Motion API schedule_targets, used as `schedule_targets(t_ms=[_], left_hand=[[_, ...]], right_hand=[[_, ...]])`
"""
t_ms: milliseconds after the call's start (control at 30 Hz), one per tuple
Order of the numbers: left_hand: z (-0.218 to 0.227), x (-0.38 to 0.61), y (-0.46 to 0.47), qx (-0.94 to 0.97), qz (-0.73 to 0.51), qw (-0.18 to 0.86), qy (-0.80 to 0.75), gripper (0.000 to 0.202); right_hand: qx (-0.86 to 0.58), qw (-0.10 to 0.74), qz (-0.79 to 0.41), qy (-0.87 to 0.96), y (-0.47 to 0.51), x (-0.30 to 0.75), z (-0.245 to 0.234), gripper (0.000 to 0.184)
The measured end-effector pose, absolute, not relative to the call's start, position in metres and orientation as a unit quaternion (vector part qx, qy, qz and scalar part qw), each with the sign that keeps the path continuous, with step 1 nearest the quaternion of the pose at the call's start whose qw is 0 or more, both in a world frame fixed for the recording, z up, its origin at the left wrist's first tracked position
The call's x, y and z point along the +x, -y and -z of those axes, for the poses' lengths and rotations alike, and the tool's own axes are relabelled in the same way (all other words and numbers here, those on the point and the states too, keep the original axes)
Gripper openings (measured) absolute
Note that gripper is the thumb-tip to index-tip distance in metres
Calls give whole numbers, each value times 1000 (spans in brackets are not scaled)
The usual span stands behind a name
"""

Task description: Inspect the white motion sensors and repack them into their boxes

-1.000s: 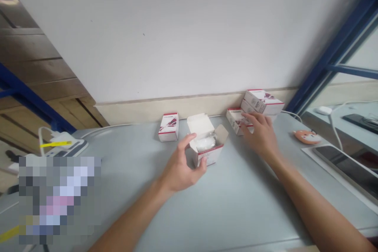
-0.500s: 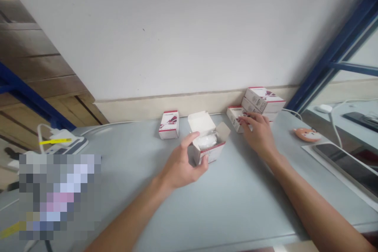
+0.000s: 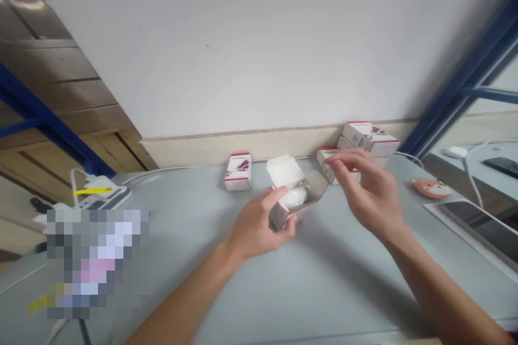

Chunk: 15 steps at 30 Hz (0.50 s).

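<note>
My left hand (image 3: 261, 225) grips a small white carton (image 3: 301, 211) with a red edge by its left side, thumb in front and fingers behind. The carton's flaps stand up, and a white item in clear plastic wrap (image 3: 294, 197) shows inside. It leans toward me a little. To its right my right hand (image 3: 366, 188) is raised over the table with thumb and fingertips pinched together. Whether anything sits in that pinch cannot be made out. Behind this hand is a closed carton (image 3: 326, 161), partly hidden, beside a stack of cartons (image 3: 370, 139).
Another closed carton (image 3: 238, 172) stands alone near the wall. At the left are a power strip (image 3: 107, 194) with plugs and a pixelated patch. On the right lie an orange animal-faced object (image 3: 431, 188) and a dark phone-like slab (image 3: 477, 226). Blue metal bars (image 3: 441, 75) frame the table.
My right hand has lifted off the closed carton by the stack and come back toward me, fingers pinched. The open carton in my left hand has tipped toward me. The view has shifted slightly.
</note>
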<state>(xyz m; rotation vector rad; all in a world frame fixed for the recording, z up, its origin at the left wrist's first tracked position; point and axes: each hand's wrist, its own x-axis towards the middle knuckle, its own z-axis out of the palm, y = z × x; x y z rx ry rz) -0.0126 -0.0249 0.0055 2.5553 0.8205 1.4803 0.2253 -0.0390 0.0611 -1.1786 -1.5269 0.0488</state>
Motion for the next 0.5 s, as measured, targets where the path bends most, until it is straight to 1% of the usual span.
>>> schedule_targets(t_ms=[100,200,267,367,433,500], left_hand=[[-7,-13,26,847,-458,46,-266,62],[-7,-13,24,849,-473,27,-233,64],[-6,-12,23,851,-471,24,-233,64],[-5,-11,23,849,-469,30,-242,61],[-4,-11,23,846,-478,32,-234,65],[-4,-11,22,845,-484,34,-227,70]], right_hand=[[-518,519,-84,674,54,205,-75,21],[-549,492,-129,663,55,199,-70,23],[-556,490,-140,656,54,198,-62,25],[-546,498,-120,663,55,196,-54,23],[-541,511,-107,659,57,193,-52,20],[-546,523,-120,643,59,191,-51,20]])
